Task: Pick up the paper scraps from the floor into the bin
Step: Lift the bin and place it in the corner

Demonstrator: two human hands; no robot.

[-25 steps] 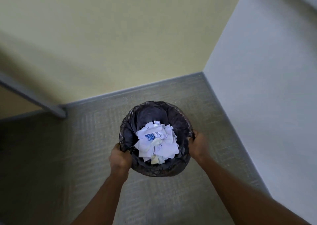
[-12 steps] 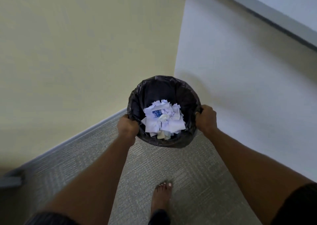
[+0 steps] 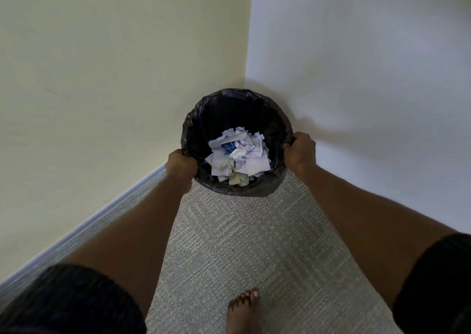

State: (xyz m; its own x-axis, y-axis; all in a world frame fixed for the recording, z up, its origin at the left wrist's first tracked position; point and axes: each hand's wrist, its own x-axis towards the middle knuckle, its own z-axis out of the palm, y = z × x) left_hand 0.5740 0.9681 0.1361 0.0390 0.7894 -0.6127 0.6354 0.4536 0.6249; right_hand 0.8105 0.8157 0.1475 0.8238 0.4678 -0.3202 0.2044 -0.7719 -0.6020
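Nearest the lens, well short of both grips: one bare foot (image 3: 244,308) flat on the floor (image 3: 242,244), toes pointing toward the bin. The floor covering is grey-beige carpet, short pile, with a fine woven crosshatch. Dark sleeves, left (image 3: 68,300) and right (image 3: 433,277), end above the elbows. Bare forearms run forward from them.

Left grip (image 3: 181,164): fingers curled over the bin's near-left rim, liner bunched under them. Right grip (image 3: 300,152): fingers curled round the right rim, also clamping liner. The two sit roughly opposite each other with the bin's mouth between them.

Bin (image 3: 237,111): round with a wide mouth. Its walls are covered by a black plastic liner (image 3: 254,189). The liner is thin, glossy and wrinkled, folded out over the rim and sagging below it on the near side. Cannot tell whether the base touches the carpet, since the bin's own body hides it.

Paper scraps (image 3: 251,164): inside the bin, between the two grips and below rim level, in a loose heap covering the bottom. They are mostly white to pale lilac. Some are flat pieces with straight edges, others crumpled into wads. One piece with blue print (image 3: 228,147) lies on the left-grip side of the heap. A small cream bit (image 3: 234,180) lies at its near edge.

Beyond the grips: pale grey skirting (image 3: 102,211) runs along the foot of a cream wall (image 3: 114,66), matt and smooth. That wall meets a white wall (image 3: 356,66) in a vertical corner directly behind the bin. A soft shadow falls on the white wall just past the right grip.
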